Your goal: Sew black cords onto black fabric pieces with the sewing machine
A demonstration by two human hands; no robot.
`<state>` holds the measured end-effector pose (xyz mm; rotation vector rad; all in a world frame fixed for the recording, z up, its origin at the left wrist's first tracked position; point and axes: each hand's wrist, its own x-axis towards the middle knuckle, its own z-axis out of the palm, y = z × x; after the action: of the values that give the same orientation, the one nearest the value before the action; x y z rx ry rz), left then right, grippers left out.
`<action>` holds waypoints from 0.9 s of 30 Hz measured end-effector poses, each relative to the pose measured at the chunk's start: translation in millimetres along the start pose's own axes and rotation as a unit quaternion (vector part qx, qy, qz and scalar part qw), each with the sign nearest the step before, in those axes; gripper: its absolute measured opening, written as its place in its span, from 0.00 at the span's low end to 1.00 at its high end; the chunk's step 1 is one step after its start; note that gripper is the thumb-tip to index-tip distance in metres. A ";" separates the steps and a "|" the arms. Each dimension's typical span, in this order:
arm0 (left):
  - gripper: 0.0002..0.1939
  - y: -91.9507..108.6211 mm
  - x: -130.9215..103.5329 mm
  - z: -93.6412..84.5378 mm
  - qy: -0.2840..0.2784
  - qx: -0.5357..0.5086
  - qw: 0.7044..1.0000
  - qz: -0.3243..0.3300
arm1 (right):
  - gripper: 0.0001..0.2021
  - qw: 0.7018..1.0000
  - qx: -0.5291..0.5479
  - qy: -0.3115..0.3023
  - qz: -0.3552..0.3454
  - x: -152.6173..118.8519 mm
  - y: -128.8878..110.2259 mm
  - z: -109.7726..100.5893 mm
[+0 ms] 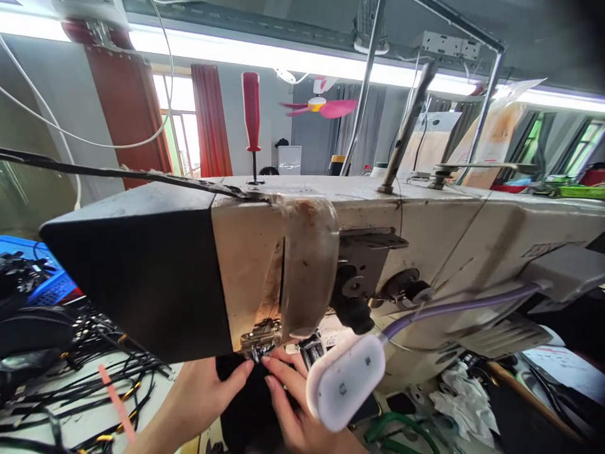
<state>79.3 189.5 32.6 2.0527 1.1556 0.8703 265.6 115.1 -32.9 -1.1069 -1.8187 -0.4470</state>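
A pale sewing machine (454,233) with a dark end cover (137,284) fills the middle of the view. Below its head, a piece of black material (246,403) lies between my hands at the metal presser foot (262,353). My left hand (198,391) grips the material from the left, its thumb reaching toward the foot and its other fingers hidden. From the right, my right hand (295,403) holds the material with its fingers close together, fingertips right by the foot. A white lamp (347,381) on a purple cable covers part of that hand.
A red-handled screwdriver (251,113) stands upright on the machine. Black straps (94,391) and a blue basket (54,280) lie to the left. Crumpled white scraps (463,400) and a green-handled tool (401,429) are at lower right. A pink fan (321,107) hangs behind.
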 end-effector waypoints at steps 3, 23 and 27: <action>0.09 -6.6 7.2 -4.3 -0.021 -0.057 0.997 -0.038 | 0.22 0.999 0.042 0.008 0.015 -4.6 1.9 8.1; 0.08 -21.6 15.4 -1.7 -0.034 -0.101 0.991 -0.082 | 0.08 0.980 -0.019 0.150 0.131 -48.9 19.1 58.5; 0.07 -40.0 14.5 5.3 -0.023 -0.121 0.991 -0.062 | 0.10 0.975 -0.014 0.154 0.161 -50.7 22.4 59.6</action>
<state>70.2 218.2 2.2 1.7779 1.0834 0.8528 261.4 142.7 -109.3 -1.2503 -1.3383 -0.4237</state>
